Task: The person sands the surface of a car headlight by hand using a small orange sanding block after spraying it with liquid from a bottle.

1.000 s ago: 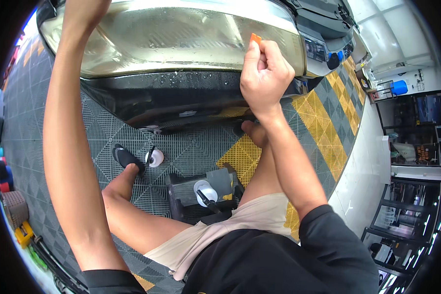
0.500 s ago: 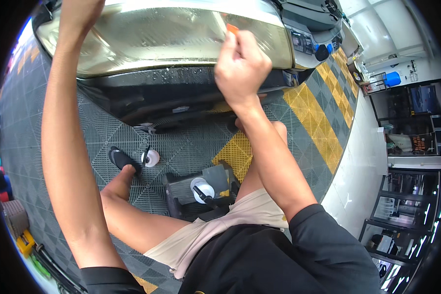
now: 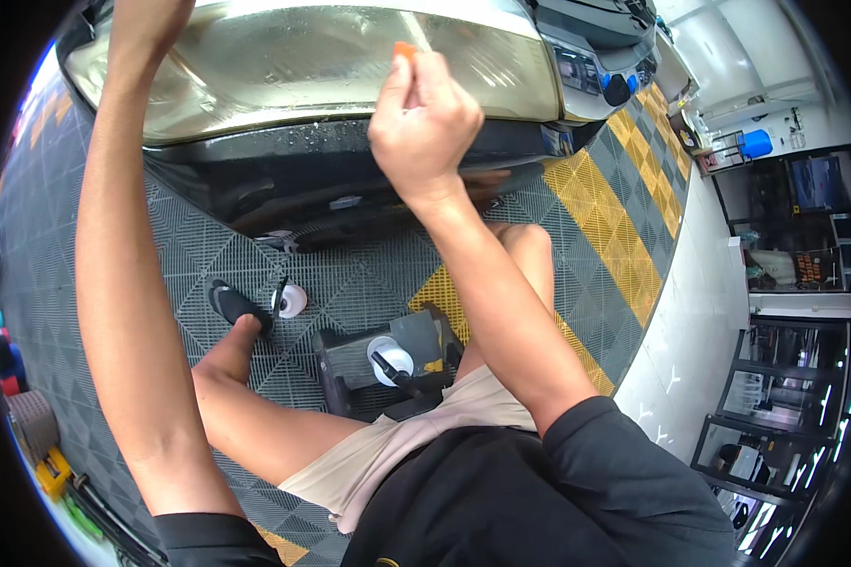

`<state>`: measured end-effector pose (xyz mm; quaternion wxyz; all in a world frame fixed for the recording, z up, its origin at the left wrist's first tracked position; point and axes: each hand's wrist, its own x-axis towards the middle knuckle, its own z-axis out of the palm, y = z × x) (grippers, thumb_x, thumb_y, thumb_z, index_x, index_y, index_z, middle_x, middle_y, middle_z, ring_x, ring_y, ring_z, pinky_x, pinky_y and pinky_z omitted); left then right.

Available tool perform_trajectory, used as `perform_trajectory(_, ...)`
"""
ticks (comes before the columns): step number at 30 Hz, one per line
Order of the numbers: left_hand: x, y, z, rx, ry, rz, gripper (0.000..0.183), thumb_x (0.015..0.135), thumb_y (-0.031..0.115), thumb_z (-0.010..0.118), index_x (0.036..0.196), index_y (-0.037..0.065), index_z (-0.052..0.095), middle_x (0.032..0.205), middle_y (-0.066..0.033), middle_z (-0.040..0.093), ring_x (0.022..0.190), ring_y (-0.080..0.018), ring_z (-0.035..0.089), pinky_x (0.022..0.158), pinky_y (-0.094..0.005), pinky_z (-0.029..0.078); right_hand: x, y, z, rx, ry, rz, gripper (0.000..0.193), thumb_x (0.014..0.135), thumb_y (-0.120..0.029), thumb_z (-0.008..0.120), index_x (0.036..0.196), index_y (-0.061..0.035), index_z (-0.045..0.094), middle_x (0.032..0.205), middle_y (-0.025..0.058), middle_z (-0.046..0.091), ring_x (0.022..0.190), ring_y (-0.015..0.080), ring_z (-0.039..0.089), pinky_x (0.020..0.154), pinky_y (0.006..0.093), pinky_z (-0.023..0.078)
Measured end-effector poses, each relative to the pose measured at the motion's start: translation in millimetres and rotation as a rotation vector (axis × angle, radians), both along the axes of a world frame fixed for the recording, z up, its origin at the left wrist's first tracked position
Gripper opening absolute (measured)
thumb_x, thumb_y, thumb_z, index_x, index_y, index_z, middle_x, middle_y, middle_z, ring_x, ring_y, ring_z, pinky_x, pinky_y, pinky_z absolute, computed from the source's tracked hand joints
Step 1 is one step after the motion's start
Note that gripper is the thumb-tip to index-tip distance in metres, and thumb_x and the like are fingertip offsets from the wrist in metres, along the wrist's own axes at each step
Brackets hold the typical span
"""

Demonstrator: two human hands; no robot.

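In front of me is a car headlight (image 3: 284,71), its lens yellowish and hazy with water drops and streaks. My right hand (image 3: 425,118) is closed in a pinch on a small orange scraper blade (image 3: 405,50), held against or just over the lens near its middle. Only a corner of the blade shows; its exact shape is hidden by the fingers. My left hand (image 3: 149,28) rests at the upper left end of the headlight, cut off by the picture's top edge, with its fingers out of sight. Below the lens runs the wet black bumper (image 3: 293,180).
Two white spray bottles with black triggers stand low: one bottle (image 3: 293,301) on the grid floor by my foot, another bottle (image 3: 390,362) on a grey rolling stool (image 3: 345,364) between my legs. Black shelves (image 3: 775,387) line the right side. Yellow and green tools (image 3: 55,471) lie at the left.
My right hand has moved left along the lens with the orange scraper blade in its pinch. The left hand stays at nearly the same place.
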<state>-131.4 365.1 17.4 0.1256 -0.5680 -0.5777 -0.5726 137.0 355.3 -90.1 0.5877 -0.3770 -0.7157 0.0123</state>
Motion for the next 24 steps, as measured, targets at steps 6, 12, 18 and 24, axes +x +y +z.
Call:
perform_trajectory(6, 3, 0, 1, -0.021, 0.059, 0.061, 0.041, 0.085, 0.010, 0.060, 0.126, 0.005, 0.068, 0.110, -0.0133, 0.074, 0.106, -0.0254, 0.070, 0.094, -0.0361, 0.055, 24, 3, 0, -0.120, 0.107, -0.098, 0.021, 0.098, -0.009, 0.066, 0.079, -0.0050, 0.057, 0.056, 0.0120, 0.056, 0.049, 0.0340, 0.059, 0.049, 0.0441, 0.044)
perform_trajectory(12, 4, 1, -7, -0.041, 0.061, 0.050, 0.041, 0.086, 0.009, 0.061, 0.125, 0.006, 0.068, 0.108, -0.0136, 0.074, 0.106, -0.0263, 0.070, 0.096, -0.0375, 0.054, 29, 4, 0, -0.087, 0.073, -0.060, 0.021, 0.096, -0.007, 0.067, 0.079, -0.0043, 0.054, 0.058, 0.0129, 0.057, 0.049, 0.0351, 0.059, 0.048, 0.0443, 0.042)
perform_trajectory(18, -125, 49, -29, -0.086, -0.242, -0.214, 0.041, 0.086, 0.009, 0.061, 0.126, 0.006, 0.068, 0.108, -0.0150, 0.074, 0.105, -0.0284, 0.070, 0.096, -0.0385, 0.055, 12, -3, 4, -0.077, 0.076, -0.093, 0.025, 0.100, -0.012, 0.063, 0.077, -0.0037, 0.056, 0.054, 0.0125, 0.057, 0.048, 0.0361, 0.060, 0.049, 0.0469, 0.043)
perform_trajectory(24, 52, 45, -31, -0.073, 0.032, -0.014, 0.040, 0.086, 0.009, 0.061, 0.126, 0.006, 0.068, 0.107, -0.0167, 0.073, 0.103, -0.0308, 0.071, 0.095, -0.0399, 0.056, 42, 10, -10, -0.094, -0.022, -0.167, 0.022, 0.100, -0.013, 0.061, 0.079, -0.0055, 0.060, 0.056, 0.0155, 0.060, 0.051, 0.0392, 0.062, 0.051, 0.0495, 0.046)
